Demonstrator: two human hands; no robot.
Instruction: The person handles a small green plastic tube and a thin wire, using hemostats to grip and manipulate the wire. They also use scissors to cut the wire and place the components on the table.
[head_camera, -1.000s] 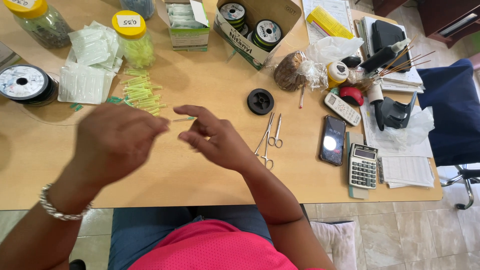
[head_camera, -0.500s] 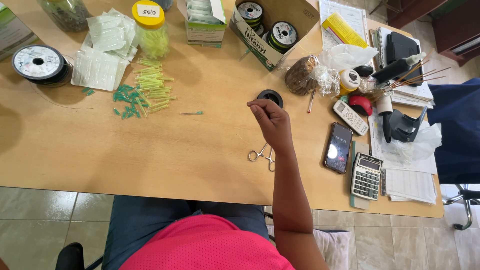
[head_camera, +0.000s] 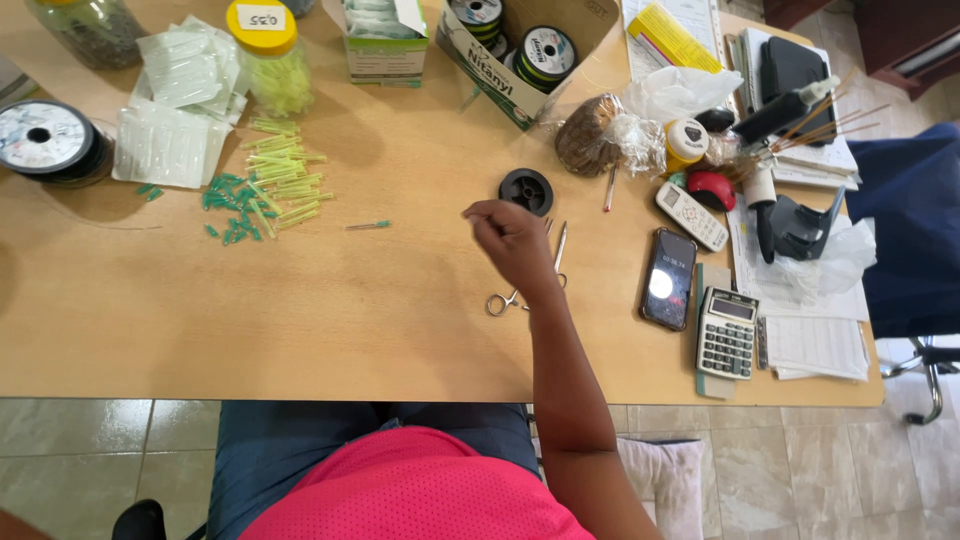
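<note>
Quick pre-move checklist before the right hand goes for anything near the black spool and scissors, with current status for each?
1. Right hand above the table, just left of the black spool: ok.
2. Right hand empty: cannot tell, fingers curled, back of hand to the camera.
3. Scissors flat on the table: ok, though partly hidden under the wrist.
4. Left hand in sight: not ok, out of view.
5. Loose green-tipped stick lying apart from the pile of sticks: ok.
6. Phone and calculator apart from the hand: ok.
</note>
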